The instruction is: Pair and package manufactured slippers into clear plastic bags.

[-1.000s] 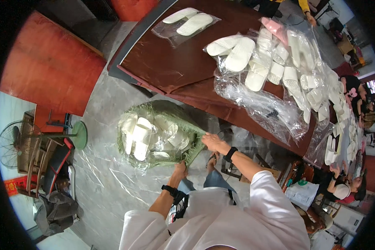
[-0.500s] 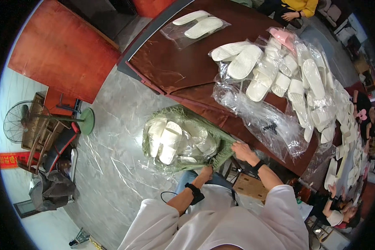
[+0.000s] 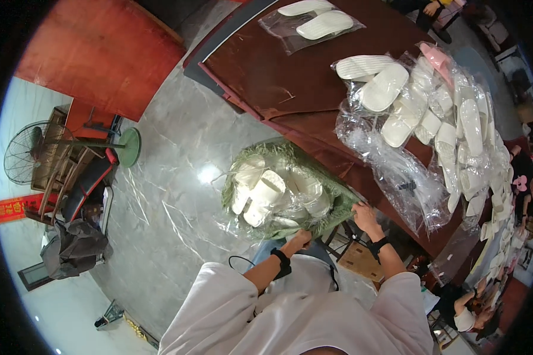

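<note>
A green woven sack (image 3: 331,195) stands open on the floor in front of me, filled with white slippers (image 3: 265,195) in clear plastic bags. My left hand (image 3: 299,239) grips the sack's near rim. My right hand (image 3: 365,216) grips the rim on the right side, beside the table edge. Both wrists wear black bands.
A dark brown table (image 3: 290,77) to the upper right carries many bagged white slippers (image 3: 391,89) and loose clear bags (image 3: 397,171). A standing fan (image 3: 41,148) and chairs are at the left. Other people sit at the far right edge (image 3: 518,189).
The view has shifted, so the sack and table sit further right and lower in the picture. Both hands stay on the sack's rim.
</note>
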Motion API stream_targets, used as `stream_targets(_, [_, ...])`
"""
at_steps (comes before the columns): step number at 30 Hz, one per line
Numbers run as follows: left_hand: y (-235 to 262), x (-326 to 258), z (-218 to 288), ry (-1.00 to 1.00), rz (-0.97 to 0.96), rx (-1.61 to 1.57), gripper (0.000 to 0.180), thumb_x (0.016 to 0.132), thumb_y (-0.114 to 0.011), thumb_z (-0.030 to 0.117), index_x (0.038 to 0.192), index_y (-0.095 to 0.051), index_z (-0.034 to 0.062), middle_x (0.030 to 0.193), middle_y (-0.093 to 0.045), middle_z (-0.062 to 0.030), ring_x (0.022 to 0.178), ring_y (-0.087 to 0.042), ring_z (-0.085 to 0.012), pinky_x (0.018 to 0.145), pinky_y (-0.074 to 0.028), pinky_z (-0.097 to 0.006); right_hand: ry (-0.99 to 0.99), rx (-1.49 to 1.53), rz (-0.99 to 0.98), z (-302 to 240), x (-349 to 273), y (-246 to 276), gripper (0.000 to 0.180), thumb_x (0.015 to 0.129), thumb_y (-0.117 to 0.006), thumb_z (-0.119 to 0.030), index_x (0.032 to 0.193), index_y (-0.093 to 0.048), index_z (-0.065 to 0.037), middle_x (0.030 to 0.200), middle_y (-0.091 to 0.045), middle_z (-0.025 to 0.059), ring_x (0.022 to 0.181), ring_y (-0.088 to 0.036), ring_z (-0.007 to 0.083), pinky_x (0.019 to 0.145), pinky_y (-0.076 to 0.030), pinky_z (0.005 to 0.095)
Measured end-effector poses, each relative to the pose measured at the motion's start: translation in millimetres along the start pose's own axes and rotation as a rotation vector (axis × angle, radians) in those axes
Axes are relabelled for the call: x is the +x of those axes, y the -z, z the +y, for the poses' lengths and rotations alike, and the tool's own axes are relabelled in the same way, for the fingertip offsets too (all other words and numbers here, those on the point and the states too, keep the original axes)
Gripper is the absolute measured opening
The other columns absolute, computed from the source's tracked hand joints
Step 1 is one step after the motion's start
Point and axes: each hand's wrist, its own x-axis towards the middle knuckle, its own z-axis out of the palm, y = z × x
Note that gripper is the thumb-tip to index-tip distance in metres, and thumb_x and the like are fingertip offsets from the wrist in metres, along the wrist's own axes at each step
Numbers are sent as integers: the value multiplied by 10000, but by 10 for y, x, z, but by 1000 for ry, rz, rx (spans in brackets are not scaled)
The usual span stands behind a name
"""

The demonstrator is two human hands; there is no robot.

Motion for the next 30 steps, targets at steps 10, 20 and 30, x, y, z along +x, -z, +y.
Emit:
stream_targets(10, [483,-1303,610,-550,208,687,324,869,-536,310,806,-638,9,611,-599,-125,571,-607,-271,574,-486,-381,-135,-190,204,-451,8,-14,269,778,-569,-18,1046,-551,-39,1066,-538,174,1070,-494,382,917,-427,462])
stream_targets(20, [1895,-1542,1091,-885,1038,736,651,657,-745,174,1201,-427,11,1069,-466,-234,996,-479,-397,823,-421,-446,-47,660,162,-1892,509,-1013,754,802,-683,-431,1351,-383,-9,1334,-444,174,1227,-442,322,1002,-385,408])
stream_targets(30, [2595,-596,707,-497,798,809,756,699,-732,268,1367,-403,141,1259,-493,-256,1110,-519,-387,917,-444,-441,-370,1262,-437,-2843,840,-878,768,776,-654,-557,1364,-453,-104,1432,-373,116,1311,-345,252,1011,-349,436])
